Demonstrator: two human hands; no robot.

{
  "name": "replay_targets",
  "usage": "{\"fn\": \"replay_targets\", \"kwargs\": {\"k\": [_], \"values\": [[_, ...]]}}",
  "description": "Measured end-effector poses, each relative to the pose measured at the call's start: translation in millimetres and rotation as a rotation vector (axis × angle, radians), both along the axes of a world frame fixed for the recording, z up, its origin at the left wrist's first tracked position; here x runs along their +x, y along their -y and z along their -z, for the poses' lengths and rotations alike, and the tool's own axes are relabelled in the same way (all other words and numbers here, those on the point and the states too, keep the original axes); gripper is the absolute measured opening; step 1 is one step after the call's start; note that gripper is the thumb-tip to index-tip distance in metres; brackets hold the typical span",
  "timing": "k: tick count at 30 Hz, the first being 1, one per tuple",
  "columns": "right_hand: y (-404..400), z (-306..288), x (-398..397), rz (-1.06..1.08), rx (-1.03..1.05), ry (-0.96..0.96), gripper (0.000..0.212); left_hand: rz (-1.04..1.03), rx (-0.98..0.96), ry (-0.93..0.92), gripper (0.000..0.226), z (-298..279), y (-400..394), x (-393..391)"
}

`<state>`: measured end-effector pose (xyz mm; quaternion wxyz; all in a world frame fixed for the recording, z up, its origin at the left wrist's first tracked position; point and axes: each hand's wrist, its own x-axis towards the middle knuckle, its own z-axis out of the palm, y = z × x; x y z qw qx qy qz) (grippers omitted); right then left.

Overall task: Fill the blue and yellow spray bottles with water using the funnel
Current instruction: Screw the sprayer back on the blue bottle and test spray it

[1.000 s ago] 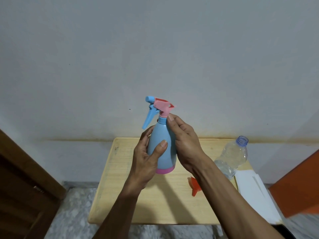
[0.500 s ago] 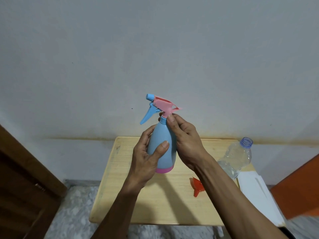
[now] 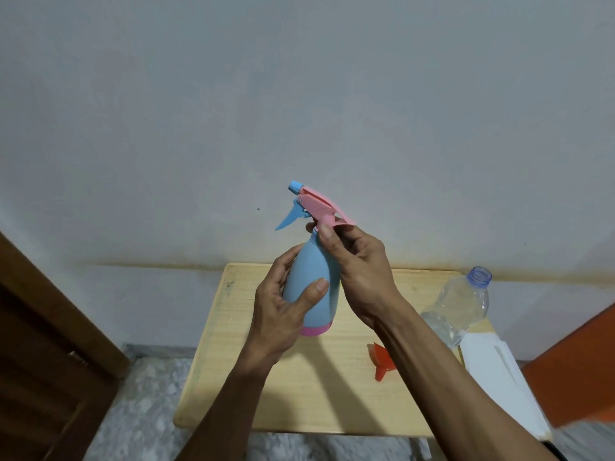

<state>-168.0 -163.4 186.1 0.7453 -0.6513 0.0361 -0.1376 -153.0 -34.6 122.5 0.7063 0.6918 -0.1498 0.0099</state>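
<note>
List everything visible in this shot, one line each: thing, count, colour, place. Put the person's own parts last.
spray bottle: one, blue body with pink base band and pink-and-blue trigger head, held upright above the table
table: one, light wood, centre, against the wall
funnel: one, orange-red, lying on the table, partly behind the right forearm
water bottle: one, clear with bluish neck, uncapped, at the table's right edge
white sheet: one, right of the table
orange panel: one, far right
wooden door: one, dark brown, far left
left hand: one, wrapped round the bottle's body
right hand: one, fingers at the bottle's neck
</note>
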Motion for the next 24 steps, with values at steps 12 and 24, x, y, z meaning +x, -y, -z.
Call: {"fn": "replay_targets", "kwargs": {"k": [12, 24], "values": [[-9.4, 1.5, -8.0, 0.167, -0.058, -0.020, 0.011, -0.045, -0.011, 0.050, 0.068, 9.0, -2.6, -9.7], [-10.6, 3.9, -24.1, 0.069, -0.151, -0.004, 0.023, 0.114, -0.070, 0.000, 0.062, 17.4, -15.2, -36.2]]}}
